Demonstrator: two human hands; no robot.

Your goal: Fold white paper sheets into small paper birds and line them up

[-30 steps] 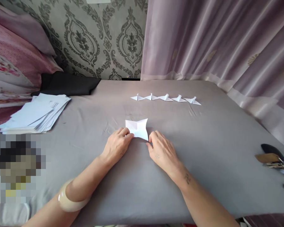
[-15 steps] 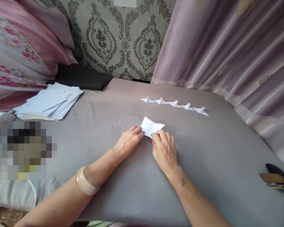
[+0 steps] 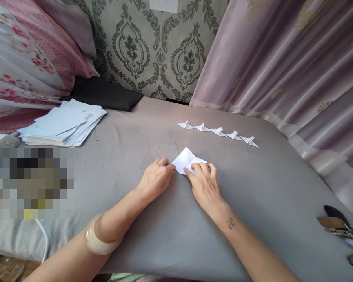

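A small white sheet of folded paper (image 3: 184, 158) lies on the grey cloth surface between my hands, creased, with one corner pointing away from me. My left hand (image 3: 158, 175) pinches its left corner between thumb and fingers. On its right side my right hand (image 3: 204, 178) holds it, thumb at the near edge and curled fingers on top. Beyond the hands, several folded white paper pieces (image 3: 219, 131) stand in a slanting row, each with a small raised tip.
To the left sits a stack of white paper (image 3: 61, 125), with a black cloth (image 3: 106, 94) behind it. Keys and a brown tag (image 3: 332, 223) lie at the right edge. A pink curtain (image 3: 253, 55) hangs at the back right. A white cable (image 3: 44, 239) runs at the lower left.
The paper has turned and its raised flap lies flatter, with a corner now pointing away. My left hand has shifted slightly left, and my right fingers have moved onto the paper. The view has shifted slightly.
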